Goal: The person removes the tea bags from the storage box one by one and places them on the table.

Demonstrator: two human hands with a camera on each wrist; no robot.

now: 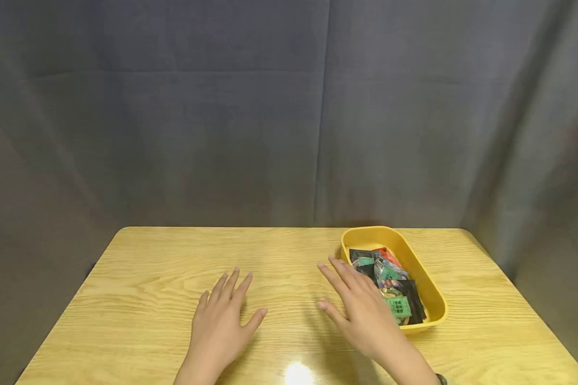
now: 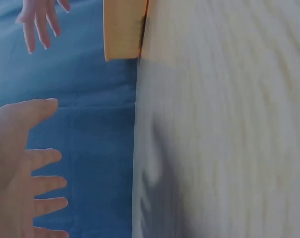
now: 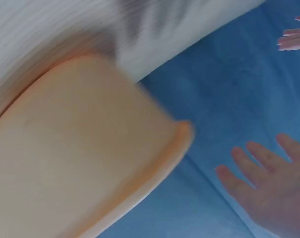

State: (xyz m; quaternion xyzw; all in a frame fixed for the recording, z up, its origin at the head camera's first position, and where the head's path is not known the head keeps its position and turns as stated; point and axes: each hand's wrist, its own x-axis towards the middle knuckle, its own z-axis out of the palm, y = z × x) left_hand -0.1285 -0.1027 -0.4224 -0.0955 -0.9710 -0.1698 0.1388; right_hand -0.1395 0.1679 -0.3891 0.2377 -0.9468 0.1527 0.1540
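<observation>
My left hand (image 1: 220, 323) hovers over the left-middle of the table with its fingers spread and nothing in it. To the right, my right hand (image 1: 361, 310) is held in the air with fingers extended, also holding nothing. It overlaps the near left side of a yellow bin (image 1: 428, 286) in the head view; a gap shows between hand and bin in the right wrist view. Inside the bin lie several small packets, among them black ones (image 1: 412, 299), a red one (image 1: 387, 255) and some with green labels (image 1: 398, 307). The hand hides part of them.
A light wood-grain table (image 1: 139, 283) spreads beneath both hands. Behind it hangs a dark grey cloth (image 1: 221, 133), which also runs along both sides. Light glares off the table (image 1: 298, 372) near the front.
</observation>
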